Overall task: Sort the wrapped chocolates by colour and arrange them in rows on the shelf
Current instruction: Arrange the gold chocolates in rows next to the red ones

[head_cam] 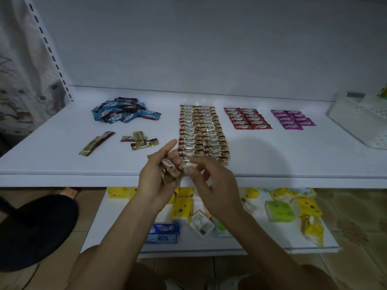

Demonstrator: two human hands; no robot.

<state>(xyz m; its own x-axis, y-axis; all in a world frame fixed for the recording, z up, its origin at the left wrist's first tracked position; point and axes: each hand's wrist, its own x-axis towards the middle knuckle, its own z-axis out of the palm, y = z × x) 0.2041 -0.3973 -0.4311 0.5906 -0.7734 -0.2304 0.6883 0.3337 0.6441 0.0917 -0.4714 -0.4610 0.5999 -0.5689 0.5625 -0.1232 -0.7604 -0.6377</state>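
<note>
Gold chocolates [170, 171] gripped over shelf edge [83, 181].

Ref: double col. of gold-foil wrapped chocolates [202, 132] mid white shelf board [62, 160]. Left of it are loose gold-wrapped pcs [139, 140] and a joined gold strip [96, 143], w/ a jumbled heap of blue-foil chocolates [125, 111] left and further back; right of it are red-foil rows [247, 118], then magenta-foil rows [293, 119], then a white perforated plastic basket [360, 120]. At the gold col.'s near end, left hand [159, 176] grips a small bunch of gold wrappers [169, 170], while right hand [211, 185] is just beside, curled fingers at the bunch, too blurred to tell if pinching. Below, on the lower shelf, are yellow tissue packs [182, 206] and a blue toothpaste box [164, 233].
</note>
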